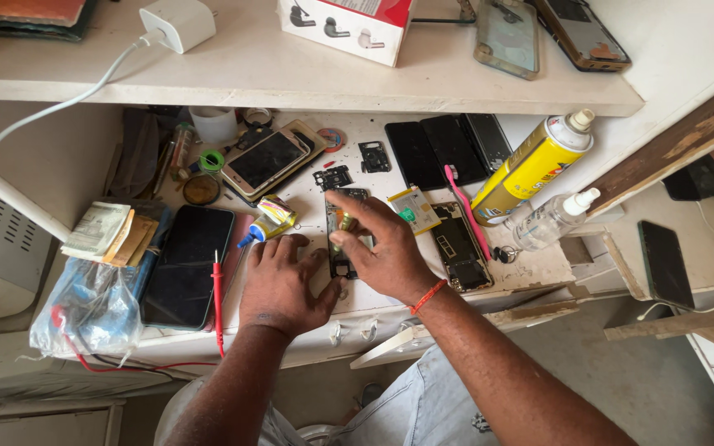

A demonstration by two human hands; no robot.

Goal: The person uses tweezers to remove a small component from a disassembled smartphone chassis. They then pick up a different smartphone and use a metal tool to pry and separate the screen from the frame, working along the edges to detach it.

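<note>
The opened phone [344, 235] lies beside the yellow spray can [532, 169], back already off, insides bare. Left hand [278, 285] rests flat, steadying it; right hand [382, 248] pinches a small part inside it.

My arms are bare from the fingers up to where they leave the bottom edge of the view; I wear no sleeves that show, no gloves, no watch and no rings that I can make out. Round my right wrist [428, 296] sits a thin orange-red thread band, wound close and plain, with no bead or charm visible on it. My left hand [281, 283] and its wrist carry nothing at all. The nails on my fingers [334, 197] are short and unpainted. Below my arms my lap shows in pale, washed-out blue denim trousers [411, 409], with creases and a stitched seam running across the cloth.
</note>
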